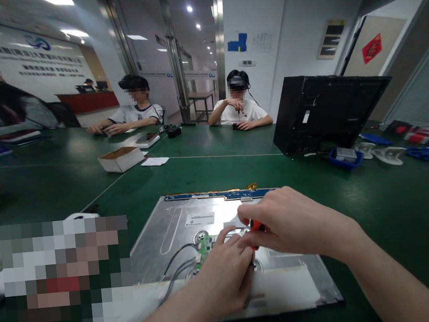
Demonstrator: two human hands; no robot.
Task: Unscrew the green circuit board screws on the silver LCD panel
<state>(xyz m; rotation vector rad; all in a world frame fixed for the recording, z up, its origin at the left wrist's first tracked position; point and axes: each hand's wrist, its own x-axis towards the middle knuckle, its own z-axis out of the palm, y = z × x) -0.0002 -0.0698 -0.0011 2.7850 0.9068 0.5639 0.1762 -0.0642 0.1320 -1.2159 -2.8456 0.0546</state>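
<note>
A flat metal-backed display panel lies on the table in front of me, with a blue strip along its far edge. On its middle sits a green circuit board, with dark cables running from it toward the near left. My left hand is bent over this board, fingers curled at its far side and covering much of it. My right hand is closed around a screwdriver with an orange and black handle, beside my left fingertips. The screwdriver's tip is hidden behind my hands.
A black monitor stands at the right, near a blue tray and blue gloves. An open white box and paper lie farther left. Two people sit across the green table; others are at the left.
</note>
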